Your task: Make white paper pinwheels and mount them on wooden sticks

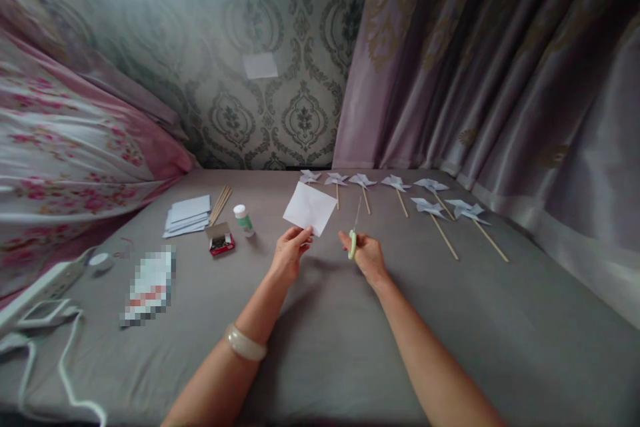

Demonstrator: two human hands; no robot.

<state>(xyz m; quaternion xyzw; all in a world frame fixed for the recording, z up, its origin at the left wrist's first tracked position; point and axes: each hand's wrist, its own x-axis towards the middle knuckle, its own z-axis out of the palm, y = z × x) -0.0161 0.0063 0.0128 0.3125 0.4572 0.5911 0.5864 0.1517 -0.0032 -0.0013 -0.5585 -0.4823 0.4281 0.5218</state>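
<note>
White paper, centre of frame: likely light, easily creased, best held near an edge; left hand pinches its lower edge. Scissors, right of centre: right hand grips handles.

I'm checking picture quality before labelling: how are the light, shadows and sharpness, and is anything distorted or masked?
Head view throughout: bluish haze washes over the wallpaper at upper left; the right curtain darkens toward the top corner; soft shadows fall on the grey cloth between the forearms; the held paper shows clear edges; the outer edges look stretched; coarse pixel blocks mask one item at left.
</note>
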